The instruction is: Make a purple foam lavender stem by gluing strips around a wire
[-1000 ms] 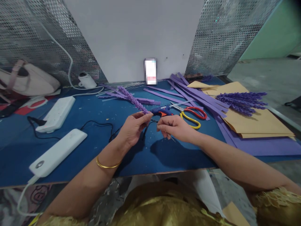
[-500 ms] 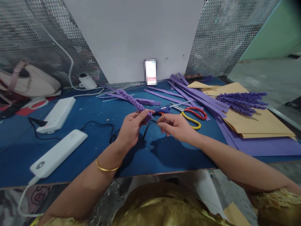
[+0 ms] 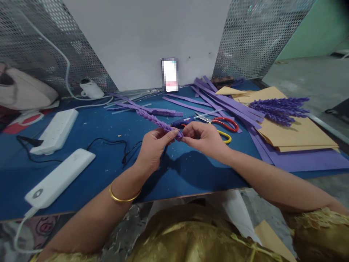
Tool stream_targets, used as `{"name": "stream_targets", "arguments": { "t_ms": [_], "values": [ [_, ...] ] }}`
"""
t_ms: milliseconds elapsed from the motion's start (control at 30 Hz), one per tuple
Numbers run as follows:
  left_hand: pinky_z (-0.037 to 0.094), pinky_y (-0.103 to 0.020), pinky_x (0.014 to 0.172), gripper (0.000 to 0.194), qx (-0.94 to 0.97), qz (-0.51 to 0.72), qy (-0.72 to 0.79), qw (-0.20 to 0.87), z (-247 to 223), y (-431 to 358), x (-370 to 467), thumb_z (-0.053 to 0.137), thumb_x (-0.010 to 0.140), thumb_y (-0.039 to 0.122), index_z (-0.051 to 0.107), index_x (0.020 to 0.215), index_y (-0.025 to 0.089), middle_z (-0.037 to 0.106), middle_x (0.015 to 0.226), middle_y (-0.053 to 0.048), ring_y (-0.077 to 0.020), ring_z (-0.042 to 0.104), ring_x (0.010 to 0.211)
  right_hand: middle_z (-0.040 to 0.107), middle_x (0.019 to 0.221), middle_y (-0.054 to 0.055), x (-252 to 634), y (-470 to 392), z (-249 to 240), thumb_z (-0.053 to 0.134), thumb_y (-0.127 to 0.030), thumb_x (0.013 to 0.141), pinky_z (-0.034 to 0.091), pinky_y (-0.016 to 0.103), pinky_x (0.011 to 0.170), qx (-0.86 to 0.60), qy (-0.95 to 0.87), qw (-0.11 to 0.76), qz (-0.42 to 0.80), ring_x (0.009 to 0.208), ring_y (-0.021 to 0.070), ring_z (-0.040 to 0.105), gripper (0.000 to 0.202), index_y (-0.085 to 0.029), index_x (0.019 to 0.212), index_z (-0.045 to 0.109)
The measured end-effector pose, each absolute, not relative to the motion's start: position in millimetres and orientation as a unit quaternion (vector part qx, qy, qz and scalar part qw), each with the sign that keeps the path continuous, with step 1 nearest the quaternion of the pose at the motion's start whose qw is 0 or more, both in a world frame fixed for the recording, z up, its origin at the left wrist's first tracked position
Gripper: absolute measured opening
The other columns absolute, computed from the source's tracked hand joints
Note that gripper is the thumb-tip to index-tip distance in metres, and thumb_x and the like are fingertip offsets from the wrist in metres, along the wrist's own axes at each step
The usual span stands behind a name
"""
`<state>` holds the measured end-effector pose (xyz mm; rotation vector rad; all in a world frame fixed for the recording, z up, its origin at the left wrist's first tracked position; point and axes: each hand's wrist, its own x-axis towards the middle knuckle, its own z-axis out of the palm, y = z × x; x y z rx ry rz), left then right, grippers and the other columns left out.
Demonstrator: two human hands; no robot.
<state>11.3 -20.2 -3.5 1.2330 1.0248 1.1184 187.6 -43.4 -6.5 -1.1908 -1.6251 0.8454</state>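
Observation:
A purple paper lavender sprig (image 3: 154, 119) slants up and to the left from my hands, above the blue tabletop. My left hand (image 3: 155, 145) pinches it close to its lower end, thumb on top. At that lower end, the thumb and fingertips of my right hand (image 3: 203, 138) close on the purple tip. Just behind the hands lies a blue glue gun (image 3: 180, 122), partly covered by them. Scissors (image 3: 225, 124) with one red and one yellow handle rest beyond my right hand, which hides part of the yellow loop.
Purple strips (image 3: 229, 103) lie at the back right, near finished lavender sprigs (image 3: 280, 109) on brown paper (image 3: 300, 136). A phone (image 3: 170, 74) leans on the white board. At left are a power strip (image 3: 58, 131), a white power bank (image 3: 60, 178) and a black cable (image 3: 109, 140).
My right hand has moved left from the black cable beside the sprig to the sprig's lower tip. The view has shifted slightly. My left hand keeps its hold.

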Motion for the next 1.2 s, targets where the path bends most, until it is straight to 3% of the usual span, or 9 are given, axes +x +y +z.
{"name": "stream_targets", "arguments": {
  "t_ms": [333,600,867,1000,1200],
  "values": [
    [0.052,-0.029,0.073,0.019,0.636,0.440,0.461,0.435,-2,-19,7,0.080,0.074,0.036,0.081,0.082,0.018,0.079,0.081,-0.004,-0.0205,0.070,0.078,0.064,0.065,0.001,189,-41,-7,0.070,-0.032,0.080,0.034,0.024,0.052,-0.491,-0.680,0.427,0.337,0.058,0.0107,0.050,0.020,-0.014,0.073,0.072],
    [0.052,-0.027,0.068,0.016,0.679,0.430,0.479,0.353,4,-26,11,0.077,0.075,0.032,0.079,0.080,0.017,0.078,0.077,-0.003,-0.0195,0.070,0.073,0.067,0.063,0.001,189,-43,-7,0.073,-0.028,0.079,0.041,0.025,0.053,-0.490,-0.669,0.427,0.361,0.057,0.0135,0.061,0.014,-0.015,0.074,0.075],
    [0.055,-0.034,0.081,0.023,0.605,0.449,0.434,0.494,4,-19,7,0.085,0.065,0.033,0.079,0.079,0.016,0.079,0.086,-0.007,-0.0253,0.072,0.087,0.067,0.062,0.001,193,-42,2,0.073,-0.027,0.077,0.044,0.024,0.051,-0.486,-0.665,0.426,0.376,0.057,0.0137,0.061,0.013,-0.016,0.078,0.077],
    [0.055,-0.035,0.083,0.024,0.600,0.446,0.439,0.499,3,-16,7,0.085,0.064,0.032,0.079,0.080,0.016,0.079,0.086,-0.007,-0.0259,0.072,0.089,0.068,0.063,0.002,194,-40,3,0.072,-0.028,0.076,0.049,0.025,0.054,-0.464,-0.644,0.429,0.432,0.056,0.0144,0.063,0.015,-0.014,0.077,0.077],
    [0.055,-0.033,0.077,0.020,0.629,0.435,0.442,0.468,0,-18,7,0.083,0.069,0.033,0.080,0.080,0.016,0.079,0.083,-0.006,-0.0238,0.072,0.082,0.065,0.057,0.002,192,-39,0,0.073,-0.028,0.076,0.047,0.025,0.051,-0.480,-0.632,0.431,0.429,0.050,0.0126,0.059,0.017,-0.012,0.073,0.076]
  ]
}}
